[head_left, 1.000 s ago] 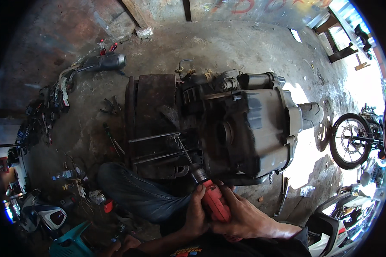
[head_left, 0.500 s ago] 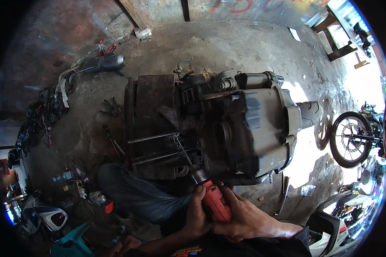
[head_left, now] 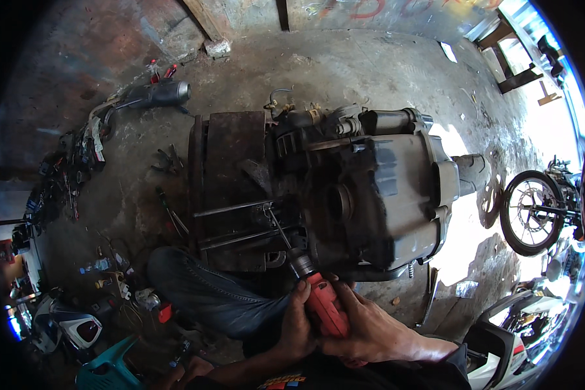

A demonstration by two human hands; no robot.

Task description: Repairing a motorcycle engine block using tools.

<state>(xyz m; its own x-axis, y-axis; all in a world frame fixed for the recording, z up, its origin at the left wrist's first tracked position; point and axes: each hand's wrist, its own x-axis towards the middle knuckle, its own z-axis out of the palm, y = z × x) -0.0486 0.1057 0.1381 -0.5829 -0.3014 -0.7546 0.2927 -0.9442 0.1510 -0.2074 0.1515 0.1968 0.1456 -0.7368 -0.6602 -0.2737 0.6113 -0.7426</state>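
My left hand (head_left: 298, 323) and my right hand (head_left: 378, 329) are both closed around a red power drill (head_left: 325, 304). Its dark chuck (head_left: 299, 261) points up and away to the left, and a long thin bit (head_left: 280, 229) runs out of it. The bit's tip meets a small metal part beside a dark, dusty engine (head_left: 403, 195); the exact contact is too small to make out. Two long metal studs (head_left: 231, 208) stick out leftward from the engine over a rusty metal stand (head_left: 235, 140). My palms hide most of the drill's grip and trigger.
Pliers (head_left: 169, 160) and another long-handled tool (head_left: 170, 211) lie on the floor left of the stand. A muffler (head_left: 156, 95) sits farther back beside piled parts. One motorcycle wheel (head_left: 532, 212) stands at right; my bent knee (head_left: 195, 286) is close to the stand.
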